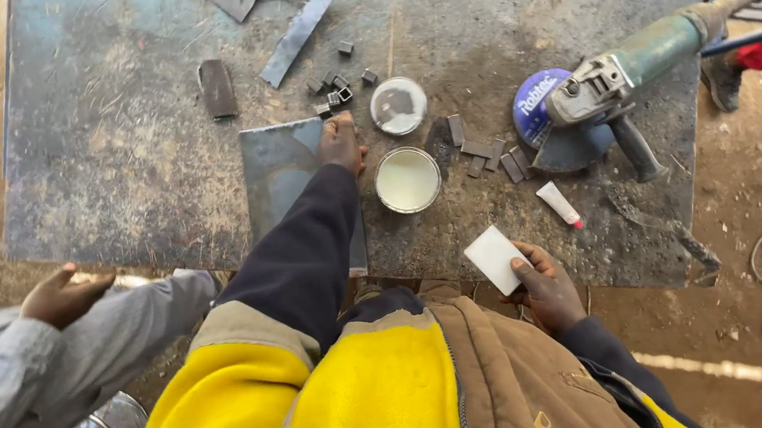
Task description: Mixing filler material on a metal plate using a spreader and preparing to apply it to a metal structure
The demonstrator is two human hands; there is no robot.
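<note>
From the head camera, the left hand (341,143) reaches forward onto the steel table (110,148) and presses its fingers on the top right corner of a flat steel plate (280,173). The plate lies at the table's near edge, its long axis running away from the person, and its near end hangs a little over that edge. Whether the fingers pinch the corner or only rest on it is hard to tell from here.

The right hand (547,286) sits low beside the table's near edge and grips a small white card (495,259) between thumb and fingers, the card tilted with one corner toward the table.

Just right of the left hand stands an open round tin (408,180) of pale paste, its lid (398,105) lying beyond it. Small metal offcuts (488,154) are scattered nearby, along with a white tube (557,204) and an angle grinder (618,85). Another person's hand (64,294) hovers at the left.
</note>
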